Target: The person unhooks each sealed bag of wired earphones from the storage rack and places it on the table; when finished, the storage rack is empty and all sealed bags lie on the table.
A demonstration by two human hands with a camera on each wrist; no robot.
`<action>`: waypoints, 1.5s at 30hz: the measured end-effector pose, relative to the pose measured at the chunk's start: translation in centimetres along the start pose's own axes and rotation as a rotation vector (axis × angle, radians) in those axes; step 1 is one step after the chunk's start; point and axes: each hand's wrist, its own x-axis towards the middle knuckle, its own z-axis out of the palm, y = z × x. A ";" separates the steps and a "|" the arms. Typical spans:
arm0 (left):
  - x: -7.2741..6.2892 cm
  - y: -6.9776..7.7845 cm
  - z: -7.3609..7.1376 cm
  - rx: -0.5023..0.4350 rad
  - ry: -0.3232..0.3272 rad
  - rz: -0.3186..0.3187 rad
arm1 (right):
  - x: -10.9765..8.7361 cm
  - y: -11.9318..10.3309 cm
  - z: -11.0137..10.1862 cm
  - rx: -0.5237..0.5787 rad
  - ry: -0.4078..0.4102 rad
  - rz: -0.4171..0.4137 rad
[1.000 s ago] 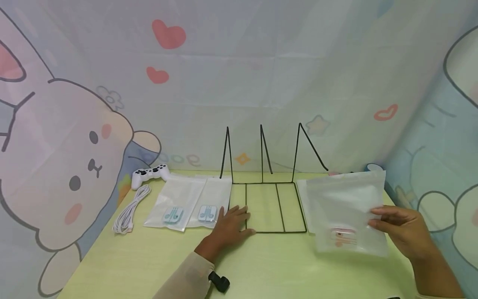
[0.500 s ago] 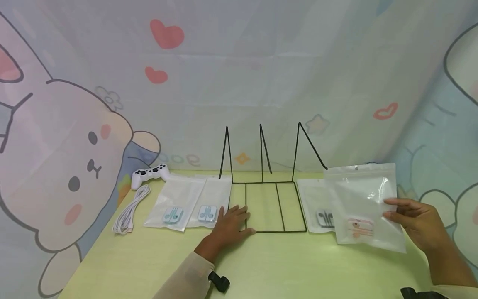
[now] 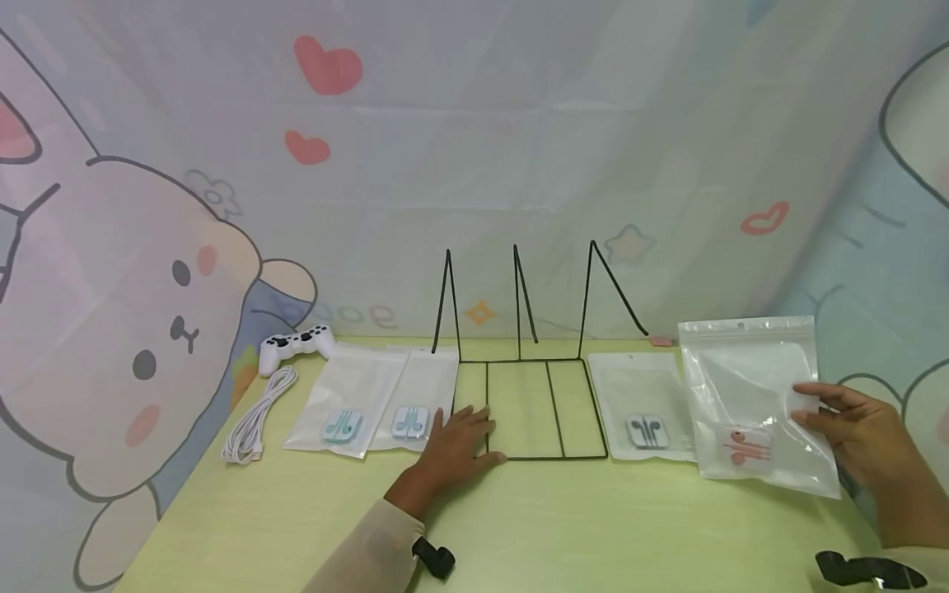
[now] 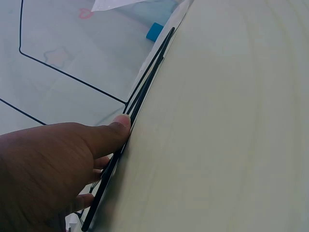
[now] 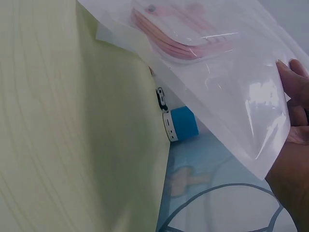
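Note:
At the far right of the head view, my right hand pinches the right edge of a translucent zip bag. Pink earphones in a clear case show inside it in the right wrist view. The bag is lifted and its left edge overlaps another zip bag with dark earphones. My left hand rests with spread fingers on the front left corner of a black wire rack. Its thumb touches the rack's wire in the left wrist view; some fingertips are hidden there.
Left of the rack lie two bags, a left bag and a right bag, each with teal earphones. A white game controller and a coiled white cable lie farther left. A blue cylindrical object stands by the table's edge.
My right hand has moved right with the pink-earphone bag, uncovering the dark-earphone bag beneath it. The left hand has stayed on the rack.

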 end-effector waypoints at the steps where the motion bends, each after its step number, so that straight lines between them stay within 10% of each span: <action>1: 0.0 0.0 0.0 -0.006 -0.001 0.000 | 0.1 -0.1 -0.2 -0.014 0.002 0.011; 15: 0.0 0.0 0.1 -0.025 -0.007 -0.007 | 1.8 -0.6 -0.5 -0.819 0.290 0.278; 24: -0.1 0.0 0.1 -0.020 -0.003 -0.008 | 2.9 0.4 -1.4 -1.125 0.185 0.361; 45: -0.1 0.1 0.1 -0.006 -0.012 -0.006 | 3.8 4.9 -1.9 -1.272 0.117 0.402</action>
